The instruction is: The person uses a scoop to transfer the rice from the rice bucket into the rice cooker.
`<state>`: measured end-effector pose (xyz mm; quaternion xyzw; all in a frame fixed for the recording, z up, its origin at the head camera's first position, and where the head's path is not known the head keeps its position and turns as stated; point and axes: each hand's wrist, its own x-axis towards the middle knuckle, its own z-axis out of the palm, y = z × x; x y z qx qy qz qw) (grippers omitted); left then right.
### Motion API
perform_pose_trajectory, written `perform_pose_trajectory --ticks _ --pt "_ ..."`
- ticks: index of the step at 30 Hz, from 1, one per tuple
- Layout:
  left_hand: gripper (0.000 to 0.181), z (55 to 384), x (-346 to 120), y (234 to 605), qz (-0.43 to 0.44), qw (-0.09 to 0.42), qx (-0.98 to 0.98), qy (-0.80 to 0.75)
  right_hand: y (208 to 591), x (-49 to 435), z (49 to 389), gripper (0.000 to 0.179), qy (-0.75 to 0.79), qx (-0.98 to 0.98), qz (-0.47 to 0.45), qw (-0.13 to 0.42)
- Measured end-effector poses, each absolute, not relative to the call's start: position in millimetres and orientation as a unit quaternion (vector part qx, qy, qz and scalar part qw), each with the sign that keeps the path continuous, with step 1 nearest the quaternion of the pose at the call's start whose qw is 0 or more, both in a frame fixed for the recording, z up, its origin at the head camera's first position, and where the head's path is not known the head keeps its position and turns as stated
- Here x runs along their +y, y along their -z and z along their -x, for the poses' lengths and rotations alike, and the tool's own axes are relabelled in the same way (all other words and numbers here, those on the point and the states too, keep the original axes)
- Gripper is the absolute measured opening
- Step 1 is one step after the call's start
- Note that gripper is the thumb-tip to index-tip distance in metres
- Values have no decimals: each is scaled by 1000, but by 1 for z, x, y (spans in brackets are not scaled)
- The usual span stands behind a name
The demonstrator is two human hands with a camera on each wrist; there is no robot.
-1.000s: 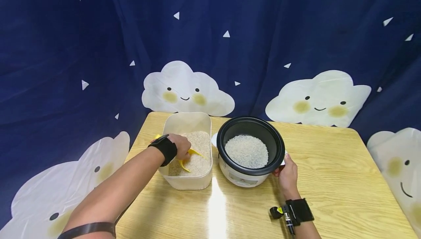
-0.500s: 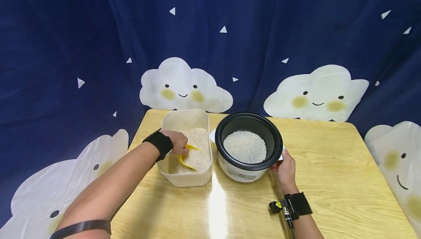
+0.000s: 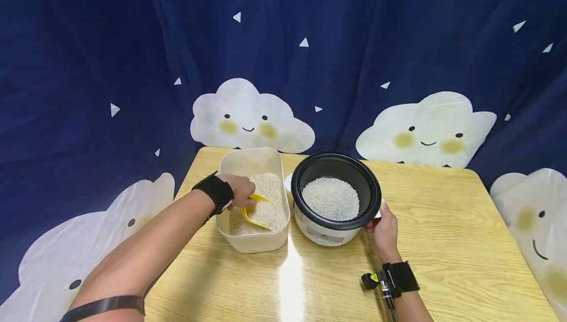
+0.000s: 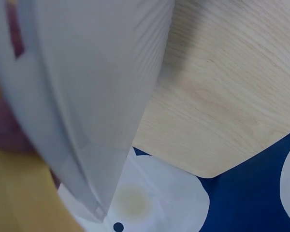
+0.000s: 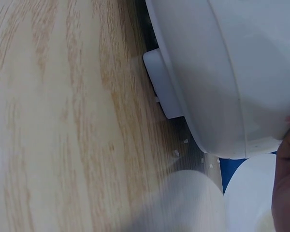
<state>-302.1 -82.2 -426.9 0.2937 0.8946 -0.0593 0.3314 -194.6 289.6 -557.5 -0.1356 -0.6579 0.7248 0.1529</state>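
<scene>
My left hand (image 3: pixel 241 191) reaches into a cream plastic bin (image 3: pixel 261 244) of rice (image 3: pixel 270 184) and grips a yellow scoop (image 3: pixel 257 221) that dips into the grains. Blurred in the left wrist view, the scoop (image 4: pixel 19 193) fills the lower left corner beside the bin's pale wall (image 4: pixel 101 72). Just right of the bin stands a white rice cooker (image 3: pixel 325 238) with a black inner pot (image 3: pixel 336 166), its bottom covered with white rice (image 3: pixel 331 199). My right hand (image 3: pixel 386 231) holds the cooker's right side handle, thumb on top. Most of its fingers are hidden.
Both containers stand on a light wood table (image 3: pixel 443 233), near its back edge. A navy curtain (image 3: pixel 336 66) with cloud prints hangs behind. In the right wrist view, several stray rice grains (image 5: pixel 176 153) lie by the cooker's foot (image 5: pixel 162 84).
My left hand has shifted the scoop through the rice, and more of the yellow blade shows. The bin has moved slightly right, closer to the cooker. My right hand stays at the handle.
</scene>
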Motion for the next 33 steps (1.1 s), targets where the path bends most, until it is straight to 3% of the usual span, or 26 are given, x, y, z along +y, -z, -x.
perform_pose_trajectory --ticks 6,24,33 --pt "35 299 -83 425 -296 328 895 60 559 291 194 55 -727 -654 143 151" --pt "41 296 -85 407 -232 401 886 -3 559 290 194 56 -721 -664 132 143" --pt "43 298 -89 397 -227 394 891 -2 559 290 194 55 -731 -654 130 147"
